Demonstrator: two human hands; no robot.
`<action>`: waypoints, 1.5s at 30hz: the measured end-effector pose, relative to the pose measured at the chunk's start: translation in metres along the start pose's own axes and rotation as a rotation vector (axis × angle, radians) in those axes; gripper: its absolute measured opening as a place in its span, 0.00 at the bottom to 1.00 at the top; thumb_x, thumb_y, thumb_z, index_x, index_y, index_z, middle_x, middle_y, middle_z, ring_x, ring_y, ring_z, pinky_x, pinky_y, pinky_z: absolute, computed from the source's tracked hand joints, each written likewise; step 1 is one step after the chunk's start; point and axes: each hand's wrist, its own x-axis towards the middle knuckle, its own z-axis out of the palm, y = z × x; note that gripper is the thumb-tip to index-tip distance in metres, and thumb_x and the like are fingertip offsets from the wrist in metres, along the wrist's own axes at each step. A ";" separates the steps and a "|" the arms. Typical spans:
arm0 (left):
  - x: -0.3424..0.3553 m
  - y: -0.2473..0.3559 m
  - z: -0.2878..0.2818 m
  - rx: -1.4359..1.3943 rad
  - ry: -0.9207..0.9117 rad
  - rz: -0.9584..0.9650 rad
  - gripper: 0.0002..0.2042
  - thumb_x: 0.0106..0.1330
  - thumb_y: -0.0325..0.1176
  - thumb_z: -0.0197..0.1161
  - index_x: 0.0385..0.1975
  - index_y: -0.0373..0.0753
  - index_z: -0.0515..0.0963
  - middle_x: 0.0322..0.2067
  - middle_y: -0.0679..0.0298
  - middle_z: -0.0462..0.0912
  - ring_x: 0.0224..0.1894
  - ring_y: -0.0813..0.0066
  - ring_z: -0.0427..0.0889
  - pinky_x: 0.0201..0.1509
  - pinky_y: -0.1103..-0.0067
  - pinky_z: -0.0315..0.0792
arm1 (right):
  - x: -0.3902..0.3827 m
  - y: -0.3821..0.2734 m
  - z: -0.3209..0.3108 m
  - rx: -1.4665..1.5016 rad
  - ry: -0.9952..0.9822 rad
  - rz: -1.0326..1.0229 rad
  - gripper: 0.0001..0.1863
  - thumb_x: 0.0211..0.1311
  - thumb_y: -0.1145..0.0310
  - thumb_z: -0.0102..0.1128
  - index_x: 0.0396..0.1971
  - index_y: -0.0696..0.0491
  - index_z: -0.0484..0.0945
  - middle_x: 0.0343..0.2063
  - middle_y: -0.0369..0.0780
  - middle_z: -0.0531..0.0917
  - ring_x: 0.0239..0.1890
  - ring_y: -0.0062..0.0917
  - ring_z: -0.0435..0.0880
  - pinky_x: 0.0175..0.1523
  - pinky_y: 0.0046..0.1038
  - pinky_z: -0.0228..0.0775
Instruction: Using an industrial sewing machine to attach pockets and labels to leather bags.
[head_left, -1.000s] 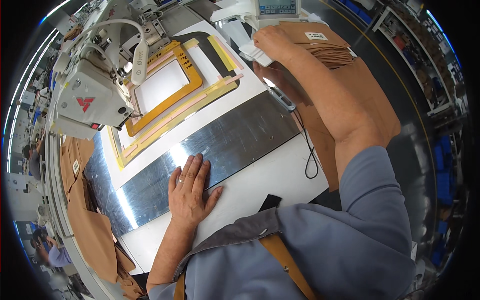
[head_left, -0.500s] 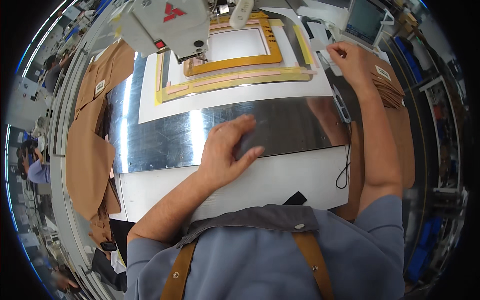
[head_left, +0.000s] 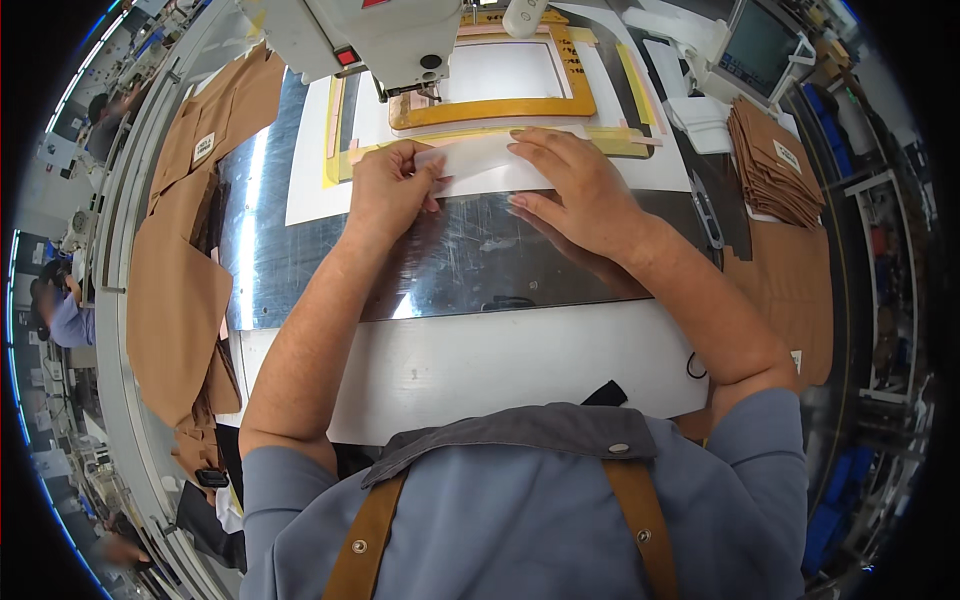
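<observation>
My left hand [head_left: 393,190] pinches the left end of a translucent sheet [head_left: 480,172] above the steel plate [head_left: 280,270]. My right hand [head_left: 575,195] reaches over the sheet's right part, fingertips at it, thumb spread apart lower down. Just beyond both hands lies a yellow-and-pink taped template [head_left: 615,141] on white board [head_left: 305,200]. An orange frame with handwriting [head_left: 570,80] sits on it, partly under the white sewing machine head [head_left: 350,30].
Brown fabric pieces [head_left: 170,340] hang at the left; a brown stack [head_left: 775,160] lies right, near a grey-handled tool [head_left: 705,215], white plastic items [head_left: 700,125] and a screen unit [head_left: 750,50]. Another person [head_left: 65,315] works at far left. A white table edge [head_left: 500,370] fronts me.
My right hand has left the white items at the back right and come inward. My left hand has lifted from the steel plate and moved forward; the translucent sheet is now between both.
</observation>
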 end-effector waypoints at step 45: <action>0.005 -0.019 0.009 1.011 -0.091 0.623 0.57 0.65 0.81 0.36 0.72 0.25 0.60 0.64 0.38 0.71 0.73 0.48 0.65 0.81 0.54 0.47 | 0.007 0.030 0.005 -0.286 -0.344 0.223 0.54 0.69 0.25 0.39 0.72 0.63 0.62 0.66 0.57 0.71 0.73 0.46 0.65 0.80 0.57 0.38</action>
